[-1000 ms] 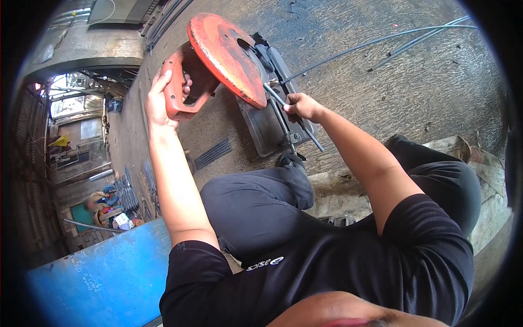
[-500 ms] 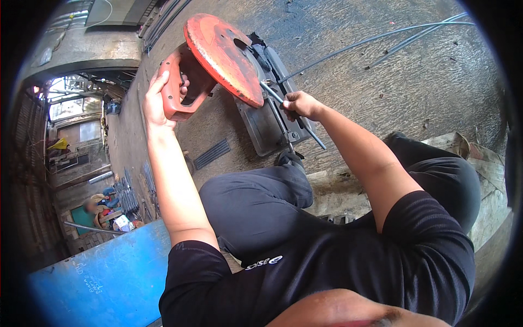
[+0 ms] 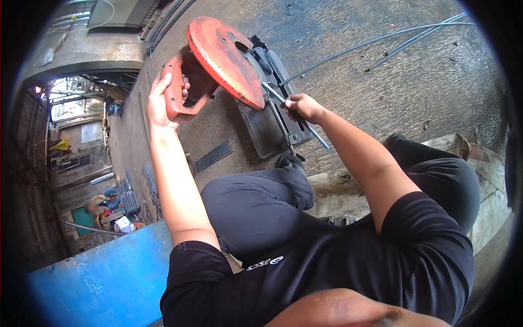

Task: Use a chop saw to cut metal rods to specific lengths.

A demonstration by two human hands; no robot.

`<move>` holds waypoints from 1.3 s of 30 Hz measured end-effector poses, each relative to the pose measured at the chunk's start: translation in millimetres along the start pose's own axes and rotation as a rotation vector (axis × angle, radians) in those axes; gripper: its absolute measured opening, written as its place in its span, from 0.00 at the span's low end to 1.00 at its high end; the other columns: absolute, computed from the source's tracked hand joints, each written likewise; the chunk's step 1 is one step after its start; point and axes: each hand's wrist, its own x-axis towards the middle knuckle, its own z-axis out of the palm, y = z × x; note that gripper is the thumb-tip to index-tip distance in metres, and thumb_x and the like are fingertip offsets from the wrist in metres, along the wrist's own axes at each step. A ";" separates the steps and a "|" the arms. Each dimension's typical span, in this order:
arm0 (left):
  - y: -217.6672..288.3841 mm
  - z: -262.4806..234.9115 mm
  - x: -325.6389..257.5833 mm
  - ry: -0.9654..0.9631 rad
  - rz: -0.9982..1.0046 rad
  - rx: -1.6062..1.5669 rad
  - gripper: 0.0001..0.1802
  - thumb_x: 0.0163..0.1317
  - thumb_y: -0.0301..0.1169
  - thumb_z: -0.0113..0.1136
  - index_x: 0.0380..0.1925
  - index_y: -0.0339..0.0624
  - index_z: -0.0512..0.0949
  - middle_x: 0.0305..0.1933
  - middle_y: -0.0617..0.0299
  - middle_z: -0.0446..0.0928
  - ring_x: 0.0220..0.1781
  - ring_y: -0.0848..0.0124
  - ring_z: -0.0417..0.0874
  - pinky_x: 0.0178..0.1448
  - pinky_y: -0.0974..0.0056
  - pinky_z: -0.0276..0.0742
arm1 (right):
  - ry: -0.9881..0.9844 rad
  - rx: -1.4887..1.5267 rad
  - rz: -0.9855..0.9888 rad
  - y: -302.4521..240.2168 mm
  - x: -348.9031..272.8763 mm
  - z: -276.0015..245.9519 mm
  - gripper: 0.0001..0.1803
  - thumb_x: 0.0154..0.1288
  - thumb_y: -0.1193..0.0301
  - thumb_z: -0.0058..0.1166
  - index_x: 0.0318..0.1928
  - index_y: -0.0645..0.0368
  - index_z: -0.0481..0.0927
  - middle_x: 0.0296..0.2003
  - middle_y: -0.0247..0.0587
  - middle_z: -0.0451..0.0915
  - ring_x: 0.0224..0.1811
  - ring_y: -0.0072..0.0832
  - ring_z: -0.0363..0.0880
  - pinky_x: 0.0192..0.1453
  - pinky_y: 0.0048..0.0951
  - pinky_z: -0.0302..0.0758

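Note:
A cut-off saw with an orange, scuffed disc guard (image 3: 223, 60) stands on the floor before me. My left hand (image 3: 161, 101) is wrapped round the saw's orange loop handle (image 3: 175, 90). A thin metal rod (image 3: 316, 133) runs slantwise across the saw's grey base (image 3: 261, 131), its upper end beside the guard's lower edge. My right hand (image 3: 303, 107) is closed on this rod, right of the clamp screw (image 3: 284, 122). The guard hides the cutting disc, so I cannot see whether rod and disc touch.
Long thin rods (image 3: 392, 41) lie on the concrete floor at the upper right. Short cut bars (image 3: 213, 156) lie left of the base. A blue panel (image 3: 103, 278) stands at lower left. Beyond it, a person (image 3: 101, 210) is near stacked bars (image 3: 126, 193). A worn board (image 3: 343, 193) lies near my feet.
Hardly anything differs. The view has shifted a little; both hands keep their grip on the handle and the rod.

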 end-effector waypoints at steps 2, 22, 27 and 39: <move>-0.3 -3.2 2.0 -0.008 0.006 0.021 0.25 0.66 0.34 0.53 0.61 0.37 0.65 0.43 0.50 0.77 0.36 0.65 0.82 0.36 0.67 0.80 | 0.163 -0.079 -0.053 0.6 2.6 -3.1 0.09 0.69 0.68 0.54 0.38 0.62 0.76 0.26 0.34 0.76 0.24 0.23 0.73 0.29 0.26 0.72; 0.4 6.1 -4.2 0.009 -0.008 -0.014 0.25 0.65 0.33 0.52 0.61 0.37 0.65 0.43 0.49 0.76 0.36 0.63 0.82 0.37 0.67 0.80 | 0.199 -0.109 -0.080 5.7 16.1 -6.0 0.09 0.65 0.70 0.57 0.33 0.61 0.73 0.24 0.37 0.77 0.21 0.22 0.76 0.24 0.27 0.73; -0.5 6.5 -2.4 -0.009 -0.001 -0.020 0.25 0.65 0.33 0.53 0.60 0.35 0.65 0.42 0.49 0.76 0.35 0.64 0.81 0.36 0.67 0.80 | 0.143 -0.105 -0.037 0.7 12.9 -4.8 0.08 0.69 0.71 0.54 0.34 0.59 0.71 0.26 0.38 0.77 0.21 0.24 0.75 0.26 0.27 0.74; -0.5 7.0 -2.4 -0.004 -0.010 -0.018 0.25 0.65 0.34 0.54 0.60 0.35 0.65 0.42 0.50 0.76 0.35 0.65 0.81 0.36 0.67 0.80 | -0.011 0.039 0.030 -2.3 5.1 -0.6 0.06 0.73 0.70 0.45 0.37 0.59 0.71 0.28 0.42 0.77 0.22 0.28 0.76 0.27 0.31 0.74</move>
